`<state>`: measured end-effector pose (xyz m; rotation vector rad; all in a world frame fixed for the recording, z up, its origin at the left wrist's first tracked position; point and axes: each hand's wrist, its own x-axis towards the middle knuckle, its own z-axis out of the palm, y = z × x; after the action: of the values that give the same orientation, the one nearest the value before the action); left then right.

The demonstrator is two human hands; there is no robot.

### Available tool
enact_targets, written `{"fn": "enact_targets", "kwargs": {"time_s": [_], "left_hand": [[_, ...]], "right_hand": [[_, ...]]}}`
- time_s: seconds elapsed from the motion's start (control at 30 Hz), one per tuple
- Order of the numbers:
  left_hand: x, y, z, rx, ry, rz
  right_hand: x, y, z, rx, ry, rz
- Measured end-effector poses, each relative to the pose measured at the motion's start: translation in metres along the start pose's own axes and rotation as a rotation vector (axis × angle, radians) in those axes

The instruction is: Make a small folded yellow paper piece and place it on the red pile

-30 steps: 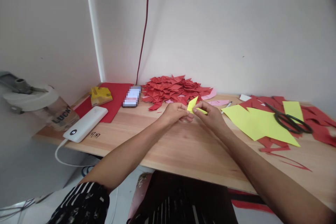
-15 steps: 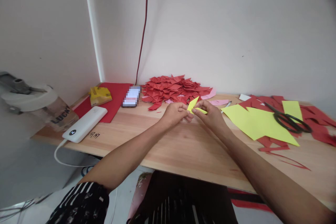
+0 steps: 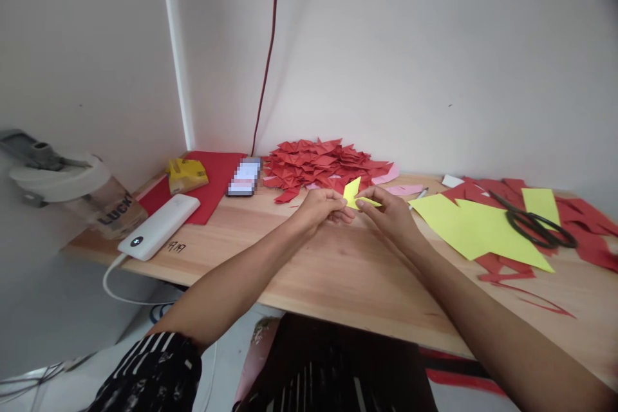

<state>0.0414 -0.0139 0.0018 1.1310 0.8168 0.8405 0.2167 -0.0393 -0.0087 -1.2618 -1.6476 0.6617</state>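
Between my two hands is a small piece of folded yellow paper, one pointed flap standing up and another lying out to the right. My left hand pinches its left side between thumb and fingers. From the right, my right hand grips the lower flap with thumb and forefinger. Both hands are held just above the wooden table. Behind them lies a heap of folded red paper pieces. The fold's underside is hidden by my fingers.
To the right lie a cut yellow sheet, black-handled scissors and red paper scraps. On the left are a phone, a white power bank with a cable, a yellow packet and a drinking bottle.
The upright yellow flap has tilted slightly and opened wider from the right flap. Both hands keep their hold in nearly the same place. The whole view has shifted slightly.
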Motion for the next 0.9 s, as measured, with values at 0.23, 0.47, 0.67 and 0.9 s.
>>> {"fn": "enact_targets", "kwargs": {"time_s": [0.23,0.47,0.67,0.9], "left_hand": [[0.003,-0.006,-0.001,0.063,-0.043,0.035],[0.004,-0.014,0.002,0.154,-0.051,0.105],[0.003,-0.014,0.006,0.161,-0.03,0.148],[0.0,-0.009,0.007,0.124,-0.05,0.139]], "right_hand": [[-0.001,0.001,-0.002,-0.068,-0.008,0.001],[-0.001,0.004,-0.001,-0.145,0.002,-0.038],[0.0,0.005,0.0,-0.139,0.005,-0.042],[0.002,0.005,-0.001,-0.077,-0.003,0.012]]}}
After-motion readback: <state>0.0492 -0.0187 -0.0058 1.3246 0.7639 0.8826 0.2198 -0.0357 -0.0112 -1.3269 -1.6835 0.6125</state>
